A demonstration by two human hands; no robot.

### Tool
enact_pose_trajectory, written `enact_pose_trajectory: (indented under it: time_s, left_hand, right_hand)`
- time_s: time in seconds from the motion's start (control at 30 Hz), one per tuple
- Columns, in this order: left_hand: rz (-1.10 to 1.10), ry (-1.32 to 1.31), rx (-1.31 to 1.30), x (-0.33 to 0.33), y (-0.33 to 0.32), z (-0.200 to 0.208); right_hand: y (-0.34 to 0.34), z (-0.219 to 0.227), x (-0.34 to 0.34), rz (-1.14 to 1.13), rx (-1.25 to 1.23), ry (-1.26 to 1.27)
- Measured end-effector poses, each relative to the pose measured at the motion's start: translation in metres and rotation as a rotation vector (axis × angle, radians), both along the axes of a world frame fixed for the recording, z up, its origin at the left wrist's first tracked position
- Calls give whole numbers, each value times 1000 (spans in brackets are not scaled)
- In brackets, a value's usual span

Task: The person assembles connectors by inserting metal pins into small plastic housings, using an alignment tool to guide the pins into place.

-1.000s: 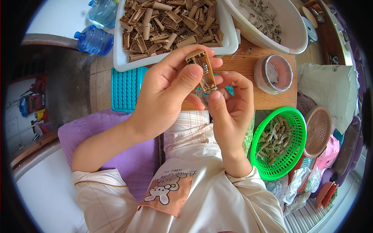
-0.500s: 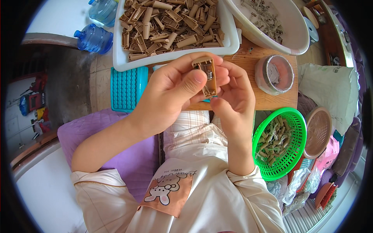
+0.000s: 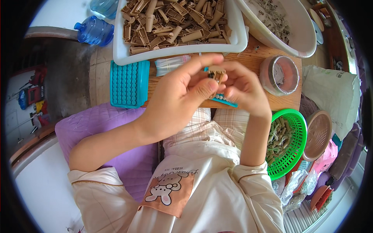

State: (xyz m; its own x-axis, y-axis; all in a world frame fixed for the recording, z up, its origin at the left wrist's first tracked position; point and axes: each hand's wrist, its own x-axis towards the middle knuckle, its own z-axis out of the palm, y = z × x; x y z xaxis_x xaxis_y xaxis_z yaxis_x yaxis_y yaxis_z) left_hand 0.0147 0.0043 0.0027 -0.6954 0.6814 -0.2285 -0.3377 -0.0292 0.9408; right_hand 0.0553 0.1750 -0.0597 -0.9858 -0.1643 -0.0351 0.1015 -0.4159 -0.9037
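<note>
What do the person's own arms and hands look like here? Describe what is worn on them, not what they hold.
Both forearms are bare from above the elbow down. The left hand and right hand wear no gloves, and no rings or watch show. Short cream sleeves with thin brown piping at the cuffs cover the upper arms.

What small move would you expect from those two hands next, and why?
Probably seating the part more firmly: the left hand and right hand pinch the small brown wooden clip piece together above the wooden board, with the white tray of similar brown pieces just beyond.
</note>
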Motion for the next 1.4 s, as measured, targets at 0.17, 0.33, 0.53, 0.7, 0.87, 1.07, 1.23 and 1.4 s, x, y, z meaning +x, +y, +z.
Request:
enact_pose_trajectory:
  time_s: [0.17,0.33,0.53,0.7,0.87,1.07,1.23,1.4]
  left_hand:
    - [70,-16,-66,-17,-5,-4]
    - [0,-172,-85,-13,-4,-13]
    - [-28,-421,-77,-12,-4,-15]
    - [-55,-457,-114,-10,-3,-13]
    - [-88,-346,-154,-5,-3,-16]
    - [-137,-138,-141,1,-4,-22]
    - [-117,-266,-138,1,-5,-23]
    - [-147,-340,-182,4,-6,-22]
  right_hand:
    - [32,-48,9,-215,897,-153]
    - [24,-93,27,-426,1223,30]
    - [25,-106,22,-382,1528,362]
    - [24,-99,23,-329,1581,369]
    - [6,-68,29,-630,877,33]
    - [-44,-2,35,-761,771,448]
    - [-41,-8,31,-687,888,627]
    - [-11,-31,50,-599,798,153]
